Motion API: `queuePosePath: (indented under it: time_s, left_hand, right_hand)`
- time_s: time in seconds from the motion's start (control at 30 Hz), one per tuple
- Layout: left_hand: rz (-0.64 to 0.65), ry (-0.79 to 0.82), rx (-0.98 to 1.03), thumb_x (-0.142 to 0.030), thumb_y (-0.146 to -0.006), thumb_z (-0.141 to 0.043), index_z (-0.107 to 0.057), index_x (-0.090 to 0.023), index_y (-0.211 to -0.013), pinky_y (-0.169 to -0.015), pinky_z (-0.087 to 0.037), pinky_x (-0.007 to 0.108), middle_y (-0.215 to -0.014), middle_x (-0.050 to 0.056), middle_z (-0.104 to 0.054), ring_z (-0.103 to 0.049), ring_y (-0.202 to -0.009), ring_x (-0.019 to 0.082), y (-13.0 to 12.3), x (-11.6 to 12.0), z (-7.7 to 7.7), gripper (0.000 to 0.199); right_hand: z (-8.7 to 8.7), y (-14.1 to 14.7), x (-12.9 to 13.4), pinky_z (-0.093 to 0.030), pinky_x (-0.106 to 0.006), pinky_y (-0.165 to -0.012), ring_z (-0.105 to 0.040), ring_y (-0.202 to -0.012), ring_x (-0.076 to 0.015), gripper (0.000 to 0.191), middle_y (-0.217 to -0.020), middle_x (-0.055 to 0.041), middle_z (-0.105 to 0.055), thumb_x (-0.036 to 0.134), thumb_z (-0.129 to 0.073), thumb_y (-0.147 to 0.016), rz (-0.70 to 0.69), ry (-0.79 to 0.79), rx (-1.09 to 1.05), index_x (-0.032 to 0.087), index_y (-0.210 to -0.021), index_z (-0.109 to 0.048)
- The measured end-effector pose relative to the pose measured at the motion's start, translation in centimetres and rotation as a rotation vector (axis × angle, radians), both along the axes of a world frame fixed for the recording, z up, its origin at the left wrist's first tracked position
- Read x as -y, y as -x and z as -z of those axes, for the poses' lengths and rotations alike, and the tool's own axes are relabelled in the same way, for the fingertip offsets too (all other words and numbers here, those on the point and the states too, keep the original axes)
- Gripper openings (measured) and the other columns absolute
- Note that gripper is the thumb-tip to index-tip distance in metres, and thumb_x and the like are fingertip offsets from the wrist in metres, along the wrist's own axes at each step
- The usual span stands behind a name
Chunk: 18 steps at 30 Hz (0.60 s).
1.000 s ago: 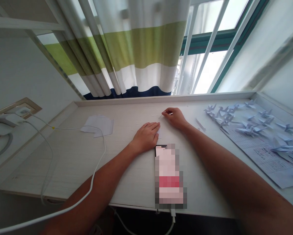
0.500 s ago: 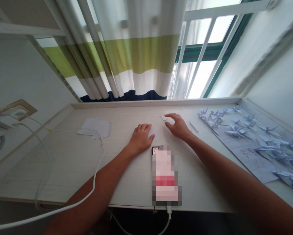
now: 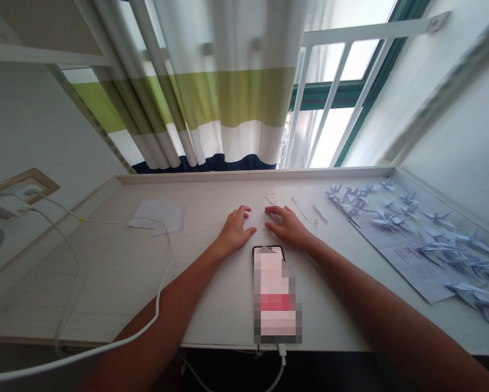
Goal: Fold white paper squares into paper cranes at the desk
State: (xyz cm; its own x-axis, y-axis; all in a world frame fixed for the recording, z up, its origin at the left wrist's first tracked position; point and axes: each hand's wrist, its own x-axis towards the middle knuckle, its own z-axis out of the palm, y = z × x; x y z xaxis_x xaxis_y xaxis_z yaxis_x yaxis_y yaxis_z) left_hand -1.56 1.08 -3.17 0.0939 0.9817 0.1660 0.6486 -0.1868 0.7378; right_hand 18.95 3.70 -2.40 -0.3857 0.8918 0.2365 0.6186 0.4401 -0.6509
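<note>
On the white desk (image 3: 212, 288), a small piece of white paper (image 3: 252, 221) lies between my two hands. My left hand (image 3: 236, 227) is at its left edge, fingers curved and the thumb apart from them, holding nothing that I can see. To the right of the paper, my right hand (image 3: 286, 226) is open, with its thumb and fingers spread. Thin paper strips (image 3: 298, 207) lie beyond and beside my right hand. A phone (image 3: 274, 294), its screen blurred out, lies just in front of the hands.
Several folded paper cranes (image 3: 391, 220) cover the right side, some on a printed sheet (image 3: 408, 264). Loose white sheets (image 3: 158, 215) lie at the left. A white cable (image 3: 163, 283) crosses my left forearm. A raised ledge (image 3: 228, 176) borders the far edge.
My right hand has drawn back from the paper scraps at the far side and come closer to the small paper and my left hand. The left fingers have lifted into a curve.
</note>
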Motion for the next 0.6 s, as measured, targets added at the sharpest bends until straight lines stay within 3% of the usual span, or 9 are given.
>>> queuePosePath:
  time_s: [0.1,0.23,0.3,0.37,0.4,0.6]
  left_hand:
    - [-0.028,0.087,0.127,-0.018,-0.070,-0.078,-0.056,-0.021,-0.124,-0.078,-0.052,0.033,-0.100,0.004,-0.067,-0.061,-0.080,0.017,0.0,0.0,-0.2,0.058]
    - [0.060,0.135,0.421,-0.026,-0.076,-0.076,-0.061,-0.016,-0.117,-0.074,-0.051,0.030,-0.088,0.004,-0.072,-0.065,-0.078,0.017,0.0,0.3,-1.0,0.045]
    - [0.162,0.161,0.592,-0.034,-0.079,-0.075,-0.065,-0.015,-0.112,-0.075,-0.052,0.029,-0.097,0.007,-0.074,-0.067,-0.082,0.017,0.0,0.9,-1.9,0.040]
    - [0.214,0.206,0.664,-0.040,-0.080,-0.075,-0.069,-0.014,-0.106,-0.075,-0.052,0.028,-0.098,0.007,-0.074,-0.068,-0.082,0.017,0.0,1.6,-2.8,0.037]
    - [0.249,0.245,0.683,-0.041,-0.080,-0.076,-0.070,-0.014,-0.104,-0.073,-0.052,0.028,-0.097,0.007,-0.074,-0.068,-0.081,0.017,0.0,2.0,-3.3,0.037]
    - [0.333,0.338,0.681,-0.044,-0.081,-0.075,-0.074,-0.014,-0.100,-0.067,-0.049,0.025,-0.090,0.005,-0.074,-0.066,-0.074,0.015,0.3,3.2,-4.8,0.035]
  right_hand:
    - [-0.2,0.3,0.2,-0.018,-0.058,-0.122,-0.063,-0.124,-0.0244,0.037,-0.126,-0.0098,-0.071,0.025,-0.065,-0.085,0.002,0.021,-0.030,0.022,-0.122,-0.061]
    - [-1.4,0.5,1.0,-0.015,-0.058,-0.123,-0.068,-0.115,-0.0240,0.029,-0.116,-0.0076,-0.076,0.027,-0.065,-0.086,-0.042,0.070,-0.119,0.022,-0.114,-0.066]
    - [-2.4,0.4,1.6,-0.026,-0.055,-0.120,-0.071,-0.107,-0.0244,0.019,-0.109,-0.0073,-0.077,0.030,-0.064,-0.087,-0.069,0.078,-0.183,0.021,-0.102,-0.072]
    - [-3.5,0.3,2.3,-0.047,-0.045,-0.103,-0.071,-0.100,-0.0242,0.020,-0.103,-0.0076,-0.078,0.034,-0.062,-0.089,-0.098,0.101,-0.274,0.020,-0.098,-0.074]
    - [-3.9,0.3,2.6,-0.051,-0.041,-0.095,-0.071,-0.097,-0.0238,0.021,-0.100,-0.0073,-0.078,0.035,-0.063,-0.089,-0.108,0.106,-0.304,0.020,-0.096,-0.075]
    - [-4.9,0.2,3.8,-0.053,-0.033,-0.079,-0.070,-0.084,-0.0202,0.015,-0.085,-0.0039,-0.077,0.032,-0.068,-0.086,-0.132,0.137,-0.360,0.019,-0.084,-0.074]
